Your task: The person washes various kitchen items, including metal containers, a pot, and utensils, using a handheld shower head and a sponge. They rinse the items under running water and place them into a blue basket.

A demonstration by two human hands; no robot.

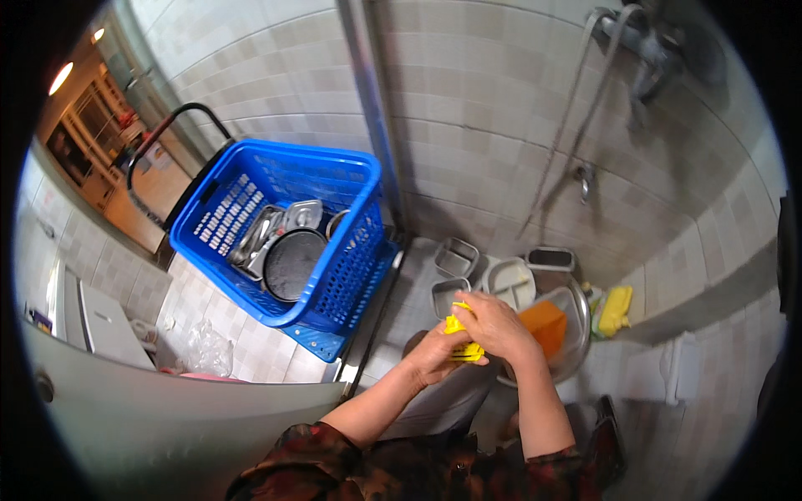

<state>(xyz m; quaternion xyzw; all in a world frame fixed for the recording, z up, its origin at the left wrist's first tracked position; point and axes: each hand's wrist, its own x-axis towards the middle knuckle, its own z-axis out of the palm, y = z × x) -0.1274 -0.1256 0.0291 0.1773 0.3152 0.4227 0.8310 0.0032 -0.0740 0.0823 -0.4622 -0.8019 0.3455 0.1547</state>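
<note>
My left hand (430, 359) grips a small yellow packet (467, 352) that bears dark print. From above, my right hand (501, 322) closes over the same packet, and its fingers hide part of it. Just beyond my right wrist is a large round basin (579, 351), with a flat orange thing (545, 325) in it. Several small containers stand on the floor past my hands: a rectangular metal one (457, 255), a second metal one (446, 293) partly behind my fingers, a round divided dish (509, 280) and a dark-centred rectangular one (551, 258).
A blue plastic basket (351, 263) with a black handle (141, 150) stands at the left, holding a round dark pan (294, 263) and metal ware. A yellow packet or bottle (614, 311) is beside the basin. A shower hose (573, 119) hangs from the wall mixer (648, 56). A glass panel (188, 426) curves at lower left.
</note>
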